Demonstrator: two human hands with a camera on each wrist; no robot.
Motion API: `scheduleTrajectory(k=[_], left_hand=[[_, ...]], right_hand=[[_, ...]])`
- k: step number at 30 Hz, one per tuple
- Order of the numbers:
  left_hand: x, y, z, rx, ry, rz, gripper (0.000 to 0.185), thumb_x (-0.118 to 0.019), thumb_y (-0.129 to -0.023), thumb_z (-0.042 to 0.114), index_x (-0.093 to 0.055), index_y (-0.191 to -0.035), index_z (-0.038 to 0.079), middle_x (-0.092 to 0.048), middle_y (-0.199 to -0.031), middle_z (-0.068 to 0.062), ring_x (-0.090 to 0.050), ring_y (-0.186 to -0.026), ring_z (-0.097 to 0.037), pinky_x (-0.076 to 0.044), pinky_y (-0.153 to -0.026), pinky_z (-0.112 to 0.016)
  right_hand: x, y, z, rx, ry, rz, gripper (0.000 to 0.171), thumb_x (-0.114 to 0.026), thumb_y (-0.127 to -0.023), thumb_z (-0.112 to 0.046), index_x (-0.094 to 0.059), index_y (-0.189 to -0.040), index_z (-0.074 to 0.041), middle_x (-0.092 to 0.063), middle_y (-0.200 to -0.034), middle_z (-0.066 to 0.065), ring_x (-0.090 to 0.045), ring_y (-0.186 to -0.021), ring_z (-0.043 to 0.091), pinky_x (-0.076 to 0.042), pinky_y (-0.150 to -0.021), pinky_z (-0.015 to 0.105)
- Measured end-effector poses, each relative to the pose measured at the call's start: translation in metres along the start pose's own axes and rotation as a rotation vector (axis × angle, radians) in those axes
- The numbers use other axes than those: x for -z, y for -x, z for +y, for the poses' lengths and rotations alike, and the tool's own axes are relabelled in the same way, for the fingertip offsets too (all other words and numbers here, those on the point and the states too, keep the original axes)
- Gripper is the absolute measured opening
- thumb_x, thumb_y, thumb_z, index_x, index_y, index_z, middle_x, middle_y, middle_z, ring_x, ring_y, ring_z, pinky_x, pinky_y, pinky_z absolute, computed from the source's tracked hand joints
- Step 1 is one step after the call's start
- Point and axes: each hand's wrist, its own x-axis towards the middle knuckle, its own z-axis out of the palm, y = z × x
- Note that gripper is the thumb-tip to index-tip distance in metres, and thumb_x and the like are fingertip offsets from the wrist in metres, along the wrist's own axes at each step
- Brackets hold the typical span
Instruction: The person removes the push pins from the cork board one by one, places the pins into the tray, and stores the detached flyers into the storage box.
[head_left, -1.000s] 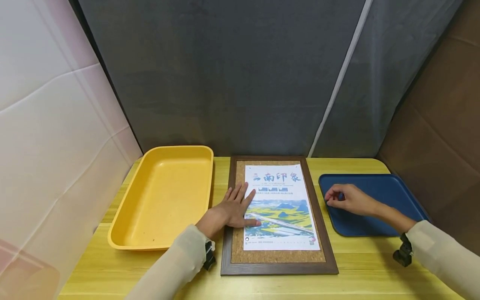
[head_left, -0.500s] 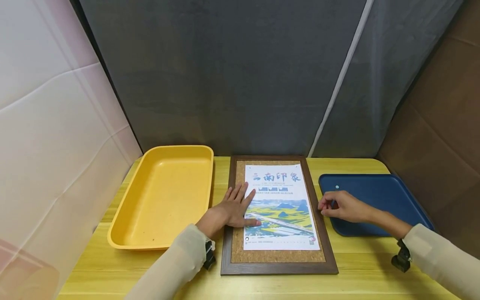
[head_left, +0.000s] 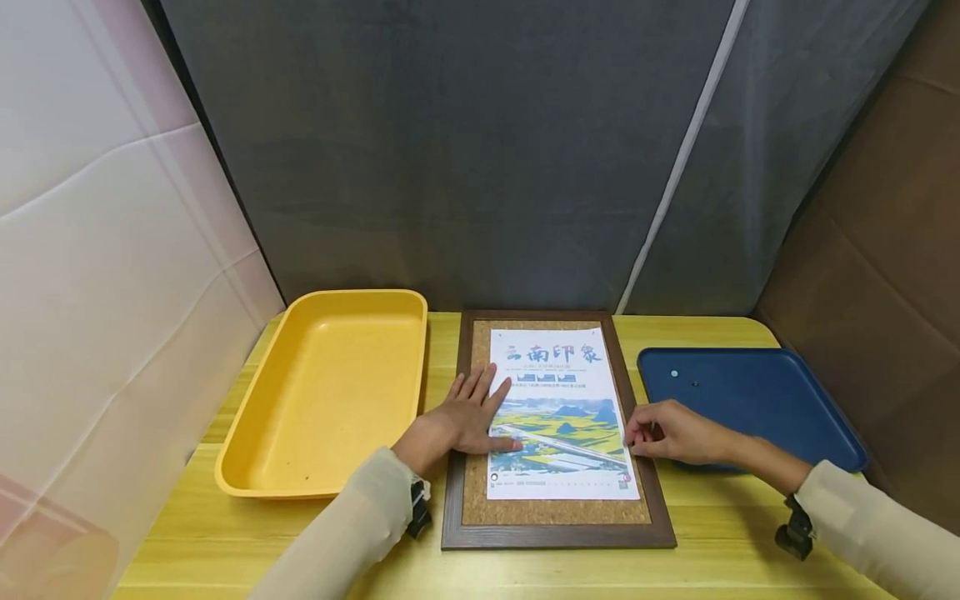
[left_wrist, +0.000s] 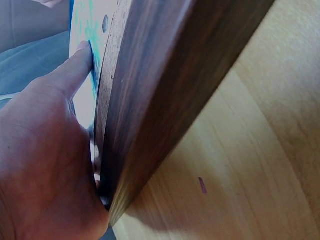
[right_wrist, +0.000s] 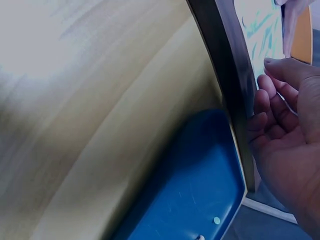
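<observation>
A poster (head_left: 555, 358) with a printed landscape lies on a cork board (head_left: 555, 513) in a dark brown wooden frame (head_left: 558, 538). Small dots (head_left: 592, 334) show at its top corners. My left hand (head_left: 459, 421) rests flat on the poster's left side, fingers spread and thumb straight. At the poster's right edge, over the frame's right side, my right hand (head_left: 678, 432) has thumb and fingers drawn together in a pinch; what lies between the tips is hidden. Its thumb (right_wrist: 287, 70) points toward the poster in the right wrist view.
Right of the board lies a blue tray (head_left: 757, 396) holding a pale round tack (head_left: 674, 373) and a small dark piece (head_left: 695, 383). A yellow tray (head_left: 337, 392) stands to the left. Grey cloth (head_left: 450, 167) hangs behind the wooden table (head_left: 720, 533).
My right hand has moved from the blue tray leftward and toward me, reaching the poster's right edge, and the small pieces in the tray have come into sight. My left hand has stayed still.
</observation>
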Motion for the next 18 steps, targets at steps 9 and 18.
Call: scheduleTrajectory(k=[9,18], left_hand=[[-0.014,-0.015,-0.01,-0.015,0.037,0.003,0.113,-0.049,-0.093,0.084,0.005,-0.172,0.024,0.022,-0.176,-0.01,0.019,-0.162,-0.033,0.009,-0.13,-0.056],[-0.02,-0.02,-0.014,-0.031,0.038,0.011,0.115,-0.05,-0.092,0.085,0.006,-0.171,0.023,0.022,-0.176,-0.01,0.019,-0.162,-0.033,0.009,-0.129,-0.057]], right_hand=[[-0.009,0.002,-0.007,-0.004,-0.022,-0.046,0.008,-0.077,-0.098,-0.007,-0.075,-0.099,-0.015,-0.064,-0.084,-0.008,-0.053,-0.074,-0.001,-0.05,-0.062,0.021],[-0.016,0.001,-0.01,0.049,0.002,-0.072,0.005,-0.08,-0.095,-0.008,-0.076,-0.094,-0.011,-0.063,-0.082,-0.01,-0.052,-0.074,-0.006,-0.05,-0.062,0.019]])
